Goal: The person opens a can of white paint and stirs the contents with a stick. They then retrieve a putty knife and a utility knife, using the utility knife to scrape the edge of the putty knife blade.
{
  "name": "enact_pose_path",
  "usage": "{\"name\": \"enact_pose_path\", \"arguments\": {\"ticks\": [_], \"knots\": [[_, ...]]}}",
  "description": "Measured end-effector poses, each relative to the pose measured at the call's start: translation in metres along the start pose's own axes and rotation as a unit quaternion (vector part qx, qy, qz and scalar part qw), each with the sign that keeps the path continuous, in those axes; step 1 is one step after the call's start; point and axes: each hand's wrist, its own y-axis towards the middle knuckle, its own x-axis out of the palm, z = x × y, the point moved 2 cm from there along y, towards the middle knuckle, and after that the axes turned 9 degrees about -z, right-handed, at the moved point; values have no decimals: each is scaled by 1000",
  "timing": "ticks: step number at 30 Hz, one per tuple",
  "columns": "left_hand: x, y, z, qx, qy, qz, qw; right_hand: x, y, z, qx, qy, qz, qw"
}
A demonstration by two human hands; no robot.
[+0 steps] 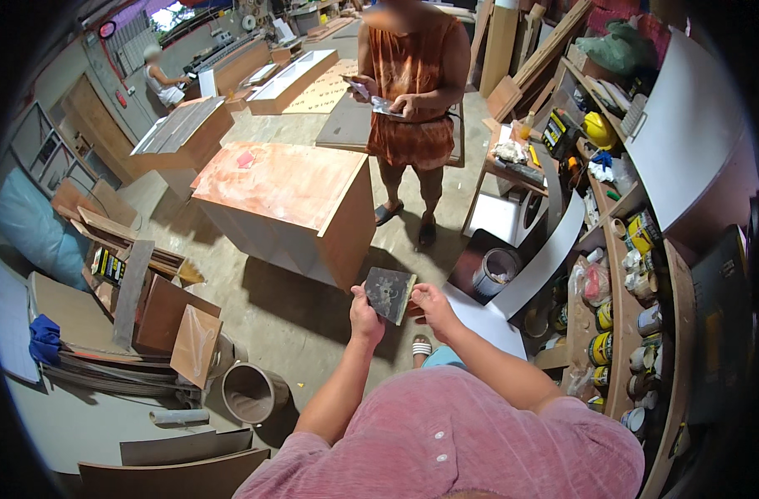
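In the head camera's view, a person in a faded red shirt (pixel 454 424) holds a dark square pad (pixel 384 291) out in front of the body, above a workshop floor (pixel 309 366). The left hand (pixel 364 318) pinches the pad's left edge, thumb over the upper face. The right hand (pixel 432 308) is at the opposite side, fingers curled by a pale yellowish edge; whether they grip that edge or merely touch it cannot be told.

The pad, its face marked with grey smudges, looks light and fairly stiff, and probably not fragile; dust could make it a little slick. The side edges appear the surest place to take hold, with the fingers beneath and a thumb on top. It lies between the two hands, directly right of the left hand and just left of the right.

Beyond the pad, well clear of it, a wood-topped cabinet (pixel 288 187) stands on the floor. Behind, a co-worker in an orange-brown top (pixel 413 58) handles small flat items, while paint cans (pixel 601 349) line shelves at right.
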Motion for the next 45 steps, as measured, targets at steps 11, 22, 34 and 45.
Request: {"name": "enact_pose_path", "arguments": {"ticks": [11, 22, 34, 45], "knots": [[-11, 91, 28, 10, 481, 2, 877, -6, 100, -23, -58, -154, -96, 982], [-44, 167, 69, -192, 467, -4, 863, 2, 189, -23, 19, -177, -148, 973], [-144, 244, 198, -188, 462, 1, 867, -60, 228, 79, 93, -395, 120, 906], [-241, 233, 221, -193, 229, 160, 941, -9, 203, 88, 262, -409, -7, 874]]}}
